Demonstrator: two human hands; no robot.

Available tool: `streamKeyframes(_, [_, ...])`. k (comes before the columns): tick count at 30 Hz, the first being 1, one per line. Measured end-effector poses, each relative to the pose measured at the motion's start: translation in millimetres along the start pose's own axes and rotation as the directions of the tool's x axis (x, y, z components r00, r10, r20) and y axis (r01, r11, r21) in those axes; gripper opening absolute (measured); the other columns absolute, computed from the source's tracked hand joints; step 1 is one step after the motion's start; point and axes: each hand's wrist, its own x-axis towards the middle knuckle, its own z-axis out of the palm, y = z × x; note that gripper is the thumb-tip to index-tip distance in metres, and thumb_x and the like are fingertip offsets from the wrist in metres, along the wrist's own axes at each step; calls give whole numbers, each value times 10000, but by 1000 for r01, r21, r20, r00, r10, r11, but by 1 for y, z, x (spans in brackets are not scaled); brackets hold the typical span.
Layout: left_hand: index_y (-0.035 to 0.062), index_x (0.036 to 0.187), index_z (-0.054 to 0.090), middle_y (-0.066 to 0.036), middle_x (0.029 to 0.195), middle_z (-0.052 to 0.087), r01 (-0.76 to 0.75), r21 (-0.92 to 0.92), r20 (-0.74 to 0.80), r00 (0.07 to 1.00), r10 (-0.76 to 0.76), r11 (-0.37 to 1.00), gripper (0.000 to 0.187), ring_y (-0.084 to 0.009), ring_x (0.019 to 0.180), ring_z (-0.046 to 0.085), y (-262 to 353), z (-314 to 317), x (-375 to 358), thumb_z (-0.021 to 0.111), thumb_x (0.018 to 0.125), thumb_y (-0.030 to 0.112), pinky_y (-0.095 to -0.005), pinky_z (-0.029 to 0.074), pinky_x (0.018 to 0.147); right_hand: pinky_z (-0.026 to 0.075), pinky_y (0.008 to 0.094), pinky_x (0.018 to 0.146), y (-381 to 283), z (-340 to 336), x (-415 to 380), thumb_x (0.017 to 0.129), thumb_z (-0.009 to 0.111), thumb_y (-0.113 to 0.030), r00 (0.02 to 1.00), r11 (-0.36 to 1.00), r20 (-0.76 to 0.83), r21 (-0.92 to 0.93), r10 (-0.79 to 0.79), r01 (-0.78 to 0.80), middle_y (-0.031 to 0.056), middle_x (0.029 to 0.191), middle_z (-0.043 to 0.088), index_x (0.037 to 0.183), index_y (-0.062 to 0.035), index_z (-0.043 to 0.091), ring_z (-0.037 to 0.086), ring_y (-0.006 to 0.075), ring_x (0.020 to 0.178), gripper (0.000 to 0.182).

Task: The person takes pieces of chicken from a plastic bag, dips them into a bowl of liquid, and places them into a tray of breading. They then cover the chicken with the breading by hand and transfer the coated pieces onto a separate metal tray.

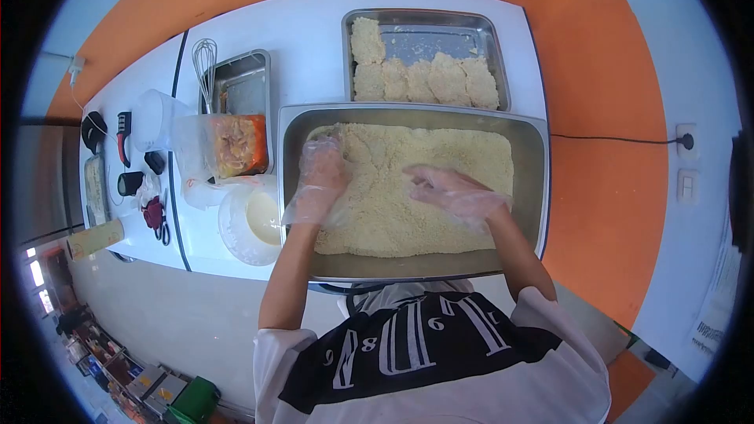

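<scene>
- left of the crumb tray (294, 188): a whisk (205, 59), a red bag (239, 145), a bowl of batter (251, 224).
- left hand (320, 180), gloved, fingers loosely curled, pressing the breadcrumbs (393, 204) in the tray's left part.
- right hand (455, 192), gloved, fingers spread flat on the crumbs, tray's middle.
- behind the tray: a smaller tray (440, 23) holding breaded pieces (424, 78).
</scene>
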Motion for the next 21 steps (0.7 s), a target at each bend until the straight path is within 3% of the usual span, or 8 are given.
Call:
streamKeyframes(1, [-21, 1161, 615, -246, 1034, 667, -7, 2, -1, 1000, 7, 1000, 334, -461, 1004, 653, 0, -4, 3, 684, 899, 175, -548, 523, 898, 470, 438, 1155, 9, 7, 9, 1072, 615, -416, 997, 990, -70, 132, -38, 47, 247, 1482, 618, 1569, -12, 494, 618, 369, 1353, 652])
streamKeyframes(3, [-19, 1135, 641, -277, 1073, 683, 240, -42, 295, 930, -218, 970, 298, -484, 1036, 655, 1, -11, 17, 658, 910, 175, -551, 526, 917, 470, 438, 1157, 22, 23, 40, 1063, 622, -403, 977, 987, -185, 100, -108, 128, 248, 1493, 608, 1564, -4, 496, 618, 379, 1348, 653])
streamKeyframes(4, [-19, 1135, 641, -277, 1073, 683, 237, -39, 295, 931, -216, 971, 298, -484, 1036, 655, -1, -12, 20, 658, 910, 175, -551, 526, 917, 469, 437, 1158, 25, 33, 57, 1055, 629, -390, 942, 978, -288, 63, -174, 200, 249, 1505, 599, 1559, 5, 498, 617, 389, 1343, 654])
streamKeyframes(6, [-62, 1320, 647, -337, 1188, 698, 477, -11, 388, 812, -436, 879, 487, -495, 1196, 654, -5, -13, 26, 657, 869, 121, -525, 509, 1067, 478, 444, 1141, 17, 43, 92, 1030, 647, -367, 913, 972, -334, -57, -233, 227, 262, 1483, 608, 1537, 8, 515, 621, 400, 1325, 644])
streamKeyframes(9, [-44, 1168, 676, -333, 1177, 693, 492, -66, 315, 836, -450, 868, 327, -499, 1157, 654, -4, -18, 21, 597, 909, 140, -552, 519, 1007, 499, 463, 1087, 41, 68, 152, 976, 680, -329, 881, 958, -381, -163, -282, 236, 287, 1404, 644, 1468, 23, 566, 642, 418, 1270, 616])
streamKeyframes(12, [-50, 1180, 670, -342, 1226, 686, 583, -96, 476, 739, -477, 807, 342, -509, 1218, 633, 6, -41, 35, 601, 905, 142, -538, 504, 1063, 518, 488, 1014, 21, 73, 165, 923, 709, -313, 885, 969, -398, -144, -242, 200, 302, 1287, 693, 1370, 42, 629, 674, 425, 1194, 576])
streamKeyframes(19, [-50, 1309, 652, -329, 1279, 684, 631, -217, 305, 769, -562, 745, 442, -474, 1268, 628, -1, -28, 13, 596, 883, 54, -513, 487, 1096, 528, 495, 967, -26, 46, 134, 839, 811, -310, 975, 996, -207, -45, -84, 76, 283, 1171, 734, 1213, 52, 705, 705, 406, 1119, 531])
streamKeyframes(21, [7, 1455, 610, -196, 1328, 732, 606, -370, 381, 790, -480, 704, 612, -306, 1257, 697, -15, -19, 7, 692, 852, -55, -382, 534, 1055, 529, 495, 975, -19, 51, 135, 834, 826, -294, 947, 978, -263, -142, -186, 153, 280, 1170, 734, 1220, 47, 702, 706, 400, 1117, 530])
